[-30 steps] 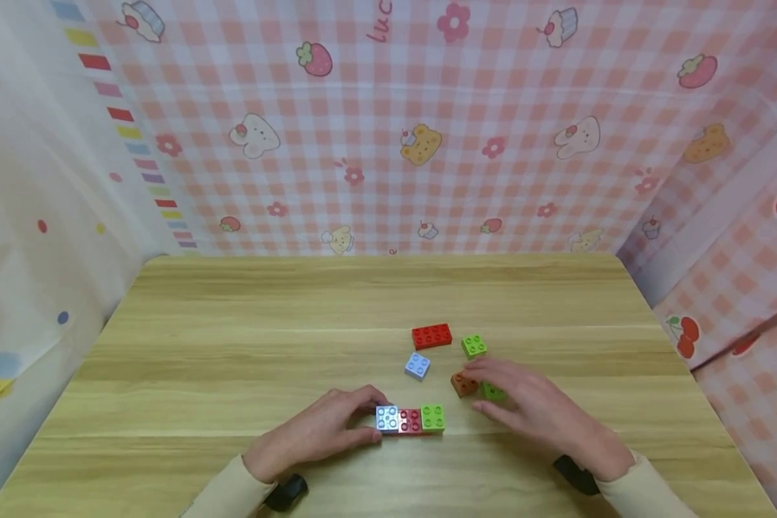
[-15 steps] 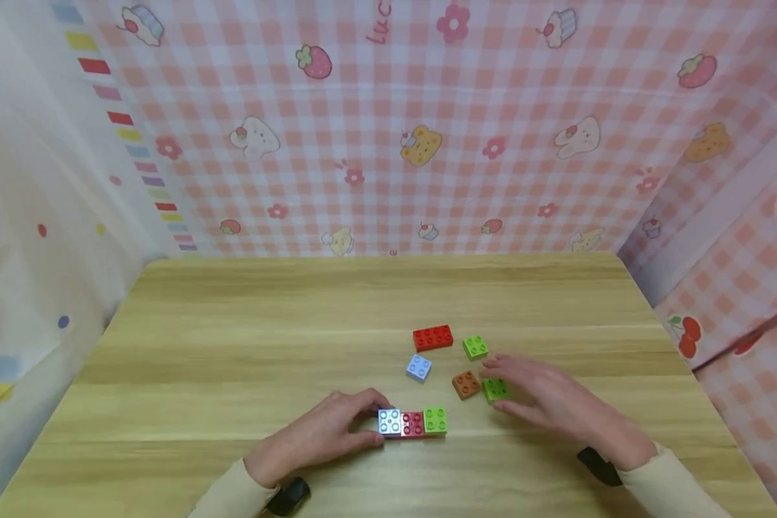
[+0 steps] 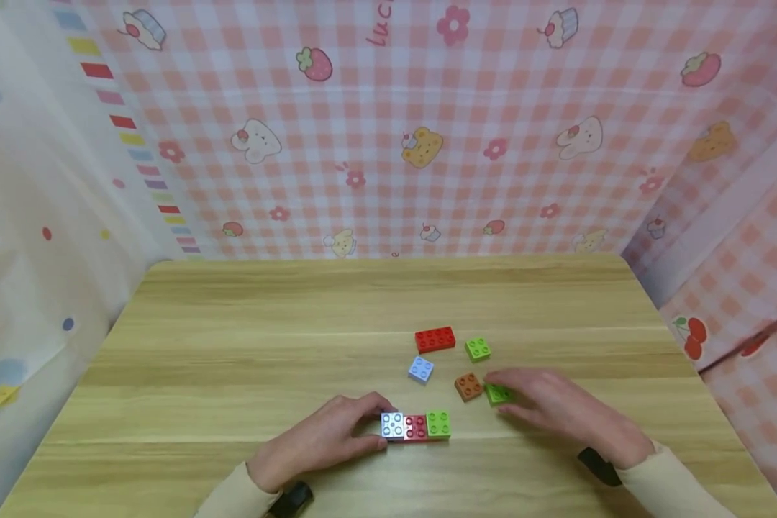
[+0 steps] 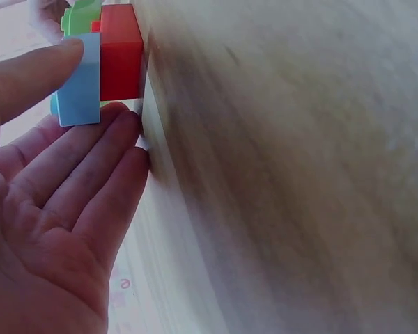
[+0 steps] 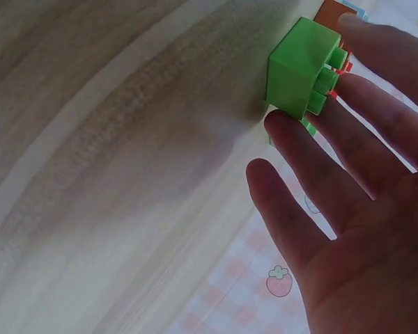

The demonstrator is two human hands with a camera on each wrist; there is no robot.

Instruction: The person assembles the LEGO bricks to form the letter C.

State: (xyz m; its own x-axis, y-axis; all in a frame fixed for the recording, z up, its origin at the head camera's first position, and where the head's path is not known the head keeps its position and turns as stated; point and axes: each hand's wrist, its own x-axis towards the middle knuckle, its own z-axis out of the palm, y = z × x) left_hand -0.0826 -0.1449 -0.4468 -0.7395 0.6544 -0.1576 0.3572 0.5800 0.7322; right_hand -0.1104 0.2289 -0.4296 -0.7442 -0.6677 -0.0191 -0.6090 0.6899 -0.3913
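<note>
In the head view my left hand [image 3: 330, 435] holds the left end of a short row of toy building bricks by its light blue brick [image 3: 391, 426]. A red brick [image 3: 416, 426] lies under it, and a green brick [image 3: 438, 424] sits on the right end. The left wrist view shows the thumb against the blue brick [image 4: 83, 90], fingers on its other side. My right hand [image 3: 557, 406] stands around a loose green brick [image 3: 497, 393], thumb on the near side, fingers beyond. In the right wrist view the fingers are fairly straight, their tips right at this brick [image 5: 292, 76].
A brown brick [image 3: 469, 387] lies just left of the right hand. Farther back are a loose light blue brick [image 3: 421, 370], a long red brick [image 3: 435, 339] and another green brick [image 3: 478, 350]. A checked cloth [image 3: 362, 108] hangs behind the wooden table [image 3: 233, 324].
My right hand has drawn back from the brown brick to the right, and its fingers have since come closer around the green brick. The left hand keeps its hold on the row.
</note>
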